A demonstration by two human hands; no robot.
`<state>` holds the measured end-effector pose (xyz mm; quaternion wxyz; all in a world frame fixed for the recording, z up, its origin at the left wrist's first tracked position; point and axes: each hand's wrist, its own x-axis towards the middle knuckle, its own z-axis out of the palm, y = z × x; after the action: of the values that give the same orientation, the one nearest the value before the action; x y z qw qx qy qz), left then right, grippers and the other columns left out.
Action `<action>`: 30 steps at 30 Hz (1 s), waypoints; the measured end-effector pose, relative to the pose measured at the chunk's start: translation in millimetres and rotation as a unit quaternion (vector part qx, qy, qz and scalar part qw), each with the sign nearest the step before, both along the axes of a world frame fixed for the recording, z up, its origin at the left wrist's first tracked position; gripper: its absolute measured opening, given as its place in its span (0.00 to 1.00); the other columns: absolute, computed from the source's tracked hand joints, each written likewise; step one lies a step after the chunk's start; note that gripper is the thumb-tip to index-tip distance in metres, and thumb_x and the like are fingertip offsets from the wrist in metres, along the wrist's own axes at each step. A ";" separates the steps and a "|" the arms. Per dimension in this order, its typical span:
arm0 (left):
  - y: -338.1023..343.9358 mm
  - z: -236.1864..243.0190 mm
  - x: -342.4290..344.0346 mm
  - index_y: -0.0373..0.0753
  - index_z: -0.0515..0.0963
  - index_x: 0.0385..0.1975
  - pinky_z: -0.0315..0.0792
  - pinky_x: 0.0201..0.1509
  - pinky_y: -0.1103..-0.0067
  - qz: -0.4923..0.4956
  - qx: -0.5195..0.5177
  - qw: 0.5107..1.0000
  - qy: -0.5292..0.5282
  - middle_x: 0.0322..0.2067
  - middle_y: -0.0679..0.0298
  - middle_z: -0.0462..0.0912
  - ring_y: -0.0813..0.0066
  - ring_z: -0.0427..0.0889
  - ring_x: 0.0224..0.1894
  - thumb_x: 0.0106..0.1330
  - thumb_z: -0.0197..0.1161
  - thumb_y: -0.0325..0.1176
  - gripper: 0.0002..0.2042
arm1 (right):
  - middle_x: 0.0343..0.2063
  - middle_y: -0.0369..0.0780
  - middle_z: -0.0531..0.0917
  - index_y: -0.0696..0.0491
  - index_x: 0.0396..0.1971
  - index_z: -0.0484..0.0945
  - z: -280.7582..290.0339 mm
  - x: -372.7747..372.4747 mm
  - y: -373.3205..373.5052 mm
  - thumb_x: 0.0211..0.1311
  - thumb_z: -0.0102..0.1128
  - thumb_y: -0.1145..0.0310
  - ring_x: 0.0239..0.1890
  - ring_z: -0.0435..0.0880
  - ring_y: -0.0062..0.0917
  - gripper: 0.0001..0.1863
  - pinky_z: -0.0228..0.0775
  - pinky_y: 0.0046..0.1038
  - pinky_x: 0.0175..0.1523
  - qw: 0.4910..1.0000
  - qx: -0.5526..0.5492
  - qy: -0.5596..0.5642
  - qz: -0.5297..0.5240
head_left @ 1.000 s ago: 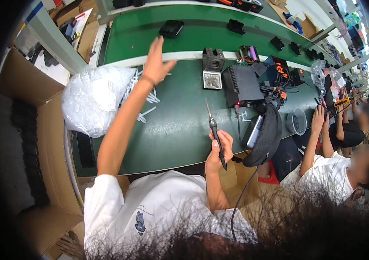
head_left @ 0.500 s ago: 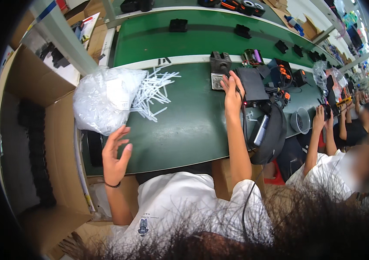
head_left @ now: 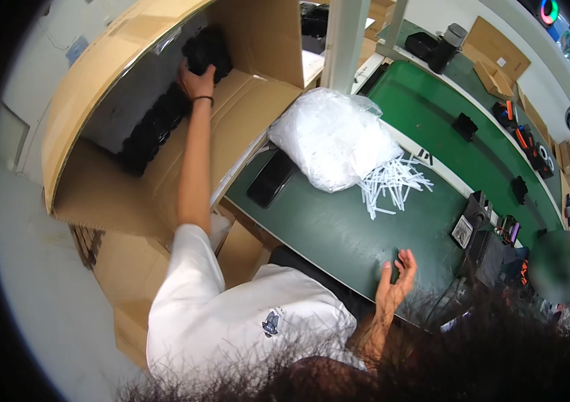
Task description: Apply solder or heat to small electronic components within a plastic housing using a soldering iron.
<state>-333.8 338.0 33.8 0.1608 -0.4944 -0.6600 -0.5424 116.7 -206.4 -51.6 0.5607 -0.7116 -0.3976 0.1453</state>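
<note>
Deep inside a tall cardboard box (head_left: 258, 90) on the left, my left hand (head_left: 198, 82) is closed around a black part (head_left: 206, 52). Its exact kind is unclear, and some of my fingers are hidden by it. More black parts (head_left: 154, 130) stand in a row along the inside of the box. My right hand (head_left: 396, 278) is over the near edge of the dark green table (head_left: 338, 231), with its fingers apart and nothing in them. Thin white strips (head_left: 395, 184), heaped loosely, lie farther back beside a clear plastic bag (head_left: 335, 141) filled with white stuff.
A black phone (head_left: 273, 177) rests near the table's left edge. Behind the table runs a green conveyor belt (head_left: 419, 94) carrying black parts (head_left: 464, 126). A soldering-iron stand (head_left: 469, 221) and dark equipment (head_left: 479, 254) crowd the right side. A grey post (head_left: 346, 47) rises behind the bag.
The view has swung left. My left hand has gone from beside the bag into the cardboard box and taken hold of a black part. My right hand has left the soldering-iron stand for the near table edge.
</note>
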 end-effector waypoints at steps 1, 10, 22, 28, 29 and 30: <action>31.9 -2.1 -7.5 0.39 0.76 0.67 0.68 0.73 0.54 -0.008 -0.008 1.000 -0.001 0.63 0.49 0.81 0.46 0.76 0.68 0.46 0.85 0.53 0.46 | 0.61 0.51 0.80 0.61 0.70 0.70 8.3 -3.8 1.9 0.67 0.69 0.75 0.62 0.81 0.40 0.33 0.74 0.38 0.66 0.999 -0.020 -0.038 0.009; 156.7 2.8 -36.4 0.59 0.79 0.68 0.73 0.70 0.49 0.071 -0.145 0.986 -0.031 0.66 0.55 0.81 0.43 0.75 0.69 0.47 0.83 0.59 0.43 | 0.64 0.51 0.78 0.58 0.70 0.72 14.0 -11.5 9.9 0.64 0.75 0.68 0.64 0.79 0.45 0.35 0.74 0.42 0.63 0.993 -0.066 -0.099 0.011; -198.0 51.4 165.1 0.32 0.77 0.68 0.71 0.71 0.71 -0.384 0.123 0.872 -0.279 0.65 0.57 0.82 0.68 0.79 0.64 0.68 0.69 0.21 0.26 | 0.73 0.49 0.66 0.56 0.77 0.61 81.9 -25.8 79.1 0.46 0.89 0.61 0.74 0.69 0.40 0.58 0.71 0.43 0.71 0.971 0.179 -0.076 0.140; -398.8 5.1 230.7 0.46 0.84 0.63 0.66 0.76 0.60 -0.580 -0.089 0.805 -0.089 0.73 0.50 0.68 0.49 0.69 0.73 0.54 0.77 0.27 0.31 | 0.68 0.48 0.72 0.54 0.76 0.66 111.5 -34.3 97.3 0.41 0.91 0.58 0.70 0.73 0.40 0.60 0.66 0.40 0.73 0.942 0.115 -0.087 0.303; -411.5 -0.6 230.3 0.45 0.85 0.61 0.67 0.74 0.61 -0.580 -0.120 0.805 -0.025 0.74 0.51 0.67 0.50 0.68 0.70 0.52 0.78 0.29 0.31 | 0.60 0.47 0.78 0.56 0.70 0.74 97.0 -28.9 81.6 0.43 0.89 0.59 0.64 0.78 0.38 0.51 0.68 0.37 0.70 0.954 0.117 -0.012 0.277; -415.7 -4.9 233.3 0.45 0.86 0.59 0.68 0.71 0.61 -0.579 -0.146 0.801 0.039 0.74 0.52 0.67 0.51 0.68 0.68 0.50 0.79 0.31 0.30 | 0.59 0.46 0.78 0.56 0.70 0.73 85.2 -18.3 65.7 0.42 0.89 0.60 0.63 0.78 0.38 0.52 0.70 0.37 0.69 0.959 0.083 0.014 0.271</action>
<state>-100.5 -77.6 28.9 -0.2316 -0.8227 -0.3160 -0.4120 98.4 -140.7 33.6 0.5629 -0.5257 -0.5785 0.2686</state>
